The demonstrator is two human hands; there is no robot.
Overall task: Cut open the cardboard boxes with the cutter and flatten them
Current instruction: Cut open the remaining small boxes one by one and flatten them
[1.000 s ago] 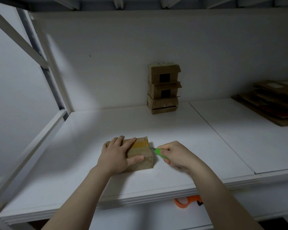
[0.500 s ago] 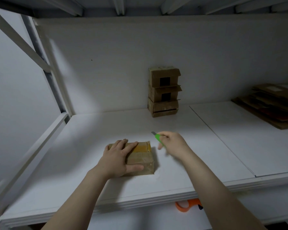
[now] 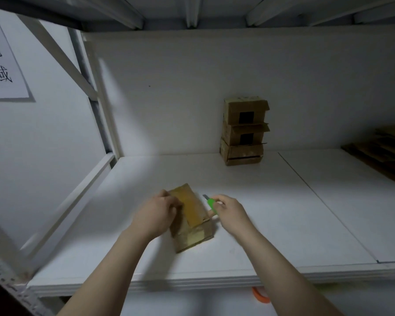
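Cardboard box point(image 3: 193, 226): brown, with a strip of yellowish tape along its upper face. It is located at the front middle of the white shelf point(image 3: 283, 224) and set askew to the shelf's front edge. It is held at its left side by the left hand point(image 3: 155, 213), whose grip is closed, the fingers curled over the upper left edge.

Cutter point(image 3: 211, 205): green body, short grey blade end pointed away from the person. It is held by the right hand point(image 3: 230, 213), whose grip is pinched round the handle, just beside the box's right side. Whether the blade touches the box cannot be told.

Stack of three boxes point(image 3: 244, 131): stood against the back wall, well apart from the held box, flaps partly open.

Flattened cardboard point(image 3: 383, 151): piled at the far right of the shelf.

Orange object point(image 3: 260, 296): partly seen below the shelf's front edge.

Paper sign point(image 3: 2, 65): fixed to the left wall and printed with characters.
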